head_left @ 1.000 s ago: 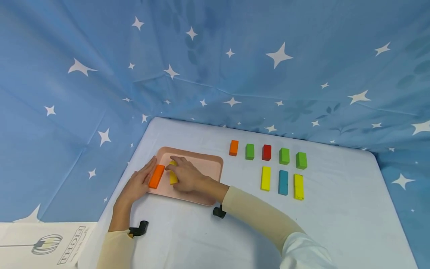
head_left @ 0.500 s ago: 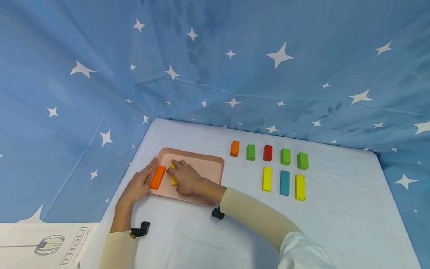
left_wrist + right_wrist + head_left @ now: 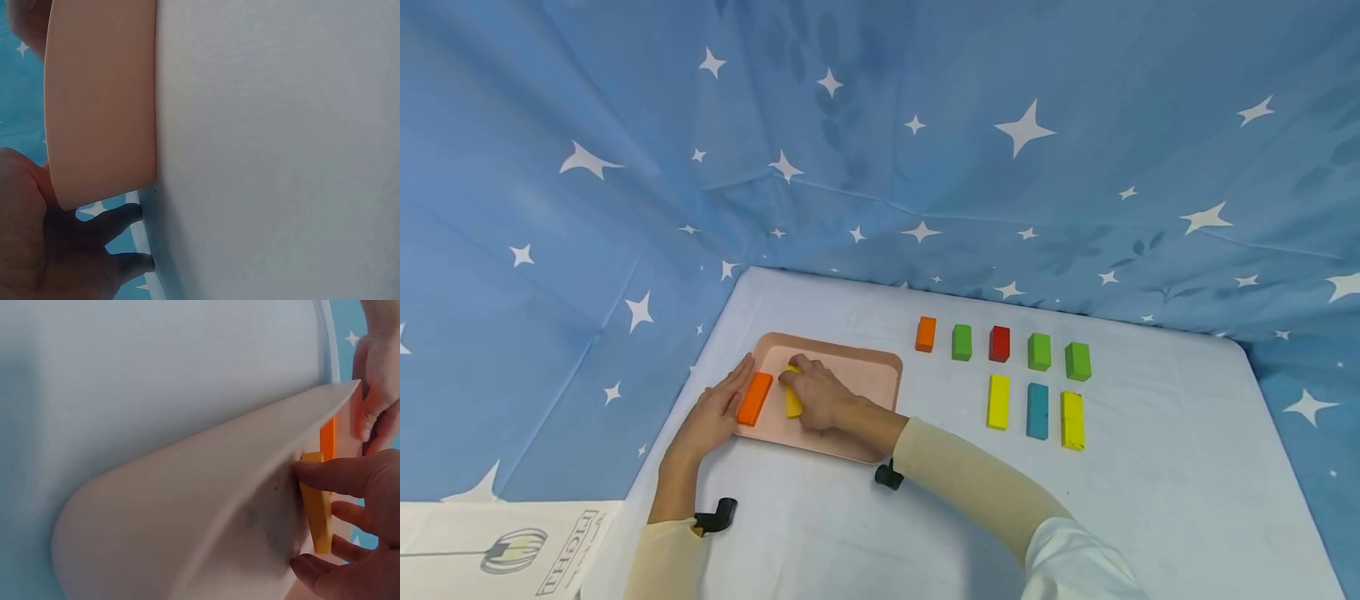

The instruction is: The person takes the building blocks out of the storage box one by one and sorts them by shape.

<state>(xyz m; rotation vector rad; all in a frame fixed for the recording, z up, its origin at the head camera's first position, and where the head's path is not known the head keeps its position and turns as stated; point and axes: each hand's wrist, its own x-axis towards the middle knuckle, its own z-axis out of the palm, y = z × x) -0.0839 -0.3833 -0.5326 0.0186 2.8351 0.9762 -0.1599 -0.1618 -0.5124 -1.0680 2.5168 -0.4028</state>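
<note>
In the head view, a shallow pink tray [image 3: 868, 357] sits at the table's left side. My left hand [image 3: 709, 417] holds its left end, fingers along the outer wall and thumb over the rim. An orange block [image 3: 755, 398] lies inside, beside that hand. Just right of it, my right hand [image 3: 822, 398] reaches in from above and grips a yellow block [image 3: 793, 405]. The right wrist view shows the index finger and thumb near opposite ends of this yellow block [image 3: 317, 509], with other fingers behind it. Part of the block is hidden by the hand in the head view.
Right of the tray, a back row of upright blocks includes an orange block [image 3: 926, 334], a red block [image 3: 999, 343] and several green ones. In front lie two yellow blocks and a blue block [image 3: 1037, 411]. A star-patterned blue cloth [image 3: 880, 167] hangs behind the white table [image 3: 1150, 483].
The right hand and the yellow block have edged slightly right, away from the orange block. The left hand has stayed on the tray. The head view has shifted a little.
</note>
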